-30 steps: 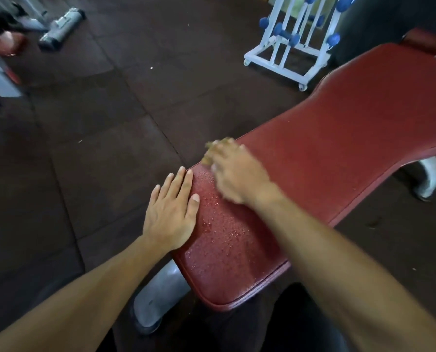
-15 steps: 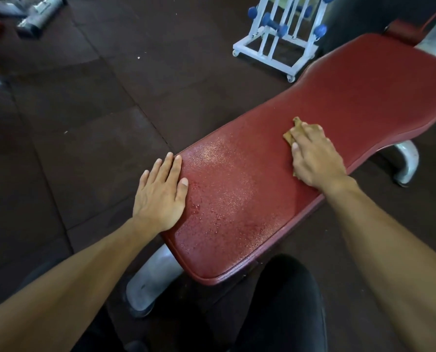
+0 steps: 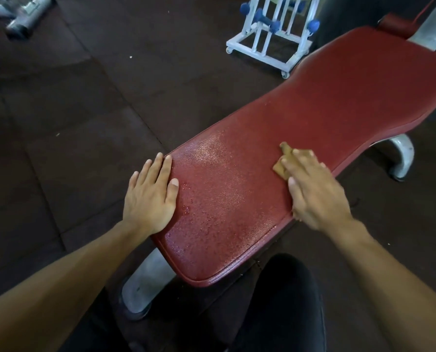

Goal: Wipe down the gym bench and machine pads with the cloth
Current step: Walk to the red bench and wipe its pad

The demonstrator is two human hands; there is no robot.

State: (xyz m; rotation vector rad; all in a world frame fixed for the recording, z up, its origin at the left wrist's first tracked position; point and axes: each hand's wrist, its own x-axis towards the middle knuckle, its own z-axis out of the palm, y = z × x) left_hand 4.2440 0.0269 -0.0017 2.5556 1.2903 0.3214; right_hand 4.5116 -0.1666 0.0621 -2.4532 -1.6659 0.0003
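Red vinyl gym bench (image 3: 326,118) mid-wipe, droplets beading near you.
Your right hand (image 3: 315,191) presses the tan cloth (image 3: 282,163) flat-fingered; your left hand (image 3: 149,196) rests flat, bracing.

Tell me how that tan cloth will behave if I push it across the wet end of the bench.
The cloth looks thin and folded, so probably limp; it may bunch beyond the right hand. Droplets on the red bench pad suggest it glides easily and gets heavier.

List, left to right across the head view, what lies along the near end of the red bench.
Left hand resting flat on the bench edge → wet, droplet-speckled red vinyl bench pad → folded tan cloth → right hand pressing on the cloth.
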